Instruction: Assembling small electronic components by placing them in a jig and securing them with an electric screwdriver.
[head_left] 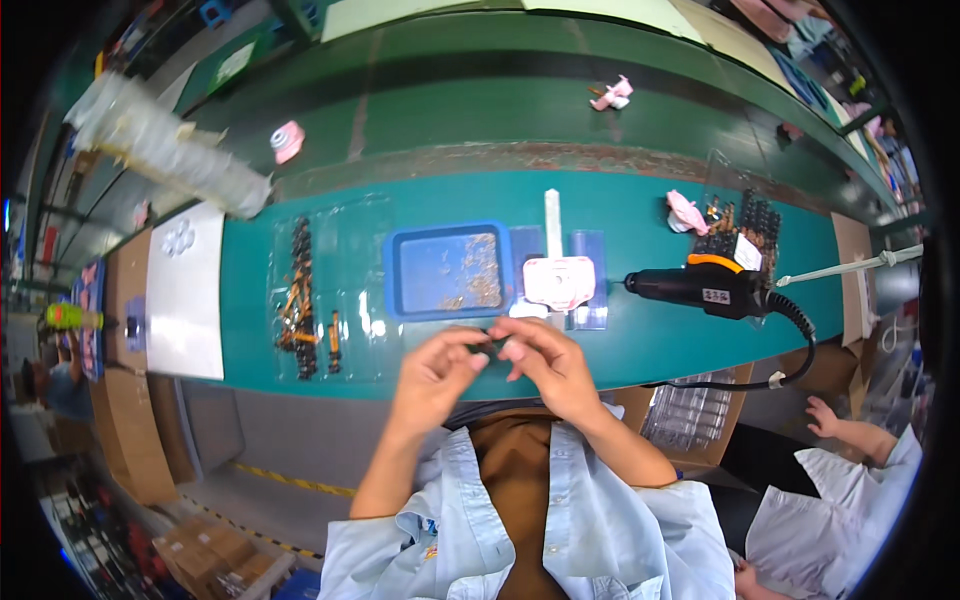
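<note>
My left hand (432,378) and my right hand (552,368) meet over the near edge of the green table (620,360). Between their fingertips they pinch a small dark part (490,348), mostly covered by the fingers. Just beyond lies a blue tray (392,275) with many tiny metal pieces, probably screws, scattered toward its right side. To the tray's right, a pink-and-white plastic piece (560,284) rests at the base of a pale upright strip (553,222). A black electric screwdriver (660,288) with an orange band lies farther right, its tip pointing left.
Clear trays at left (345,350) and right hold black and copper-coloured parts. Pink pieces (686,213) sit on the table and back shelf. A wrapped roll (165,145) leans at far left. The screwdriver's cable (800,345) loops at right, near another person's hand (823,417).
</note>
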